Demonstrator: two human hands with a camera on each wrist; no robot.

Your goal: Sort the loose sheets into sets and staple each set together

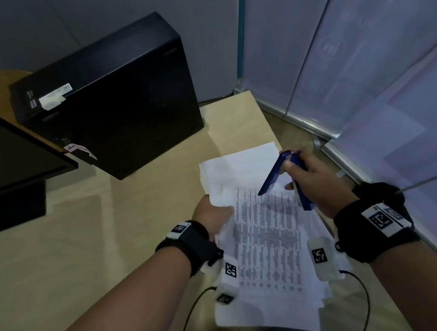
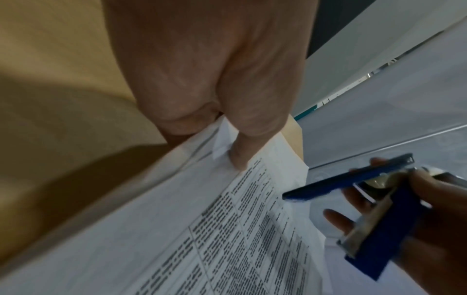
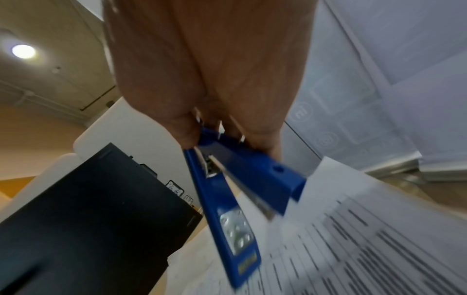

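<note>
The left hand [image 1: 211,214] pinches a set of printed sheets [image 1: 267,240] at the set's far left corner, thumb on top and fingers curled beneath, so the pages are lifted off the desk [image 1: 86,244] and slope back toward the person. From that pinched corner, the blue stapler [image 1: 279,171] lies to the right and a little farther away, over the top edge of the sheets; the right hand [image 1: 317,182] grips it around its hinge end, fingers wrapped over the upper arm and base. The stapler gapes wide, its two arms splayed in a V, and the base with its metal anvil plate points down toward the paper. Its long axis runs on a slant from the right hand toward the pinched corner, so the open mouth faces the spot the left hand is offering. The right hand is plainly the nearer one to the tool, and the left is the nearer to the corner. I judge that the next move needs the mouth to slide over the paper's edge near that corner, clear of the left thumb, before any squeeze. More white sheets [image 1: 238,163] lie flat on the desk just beyond the pinched corner, with others below the held set. A black computer case [image 1: 114,95] stands farther off, beyond and to the left of the corner. No tray or bin shows in any view.
</note>
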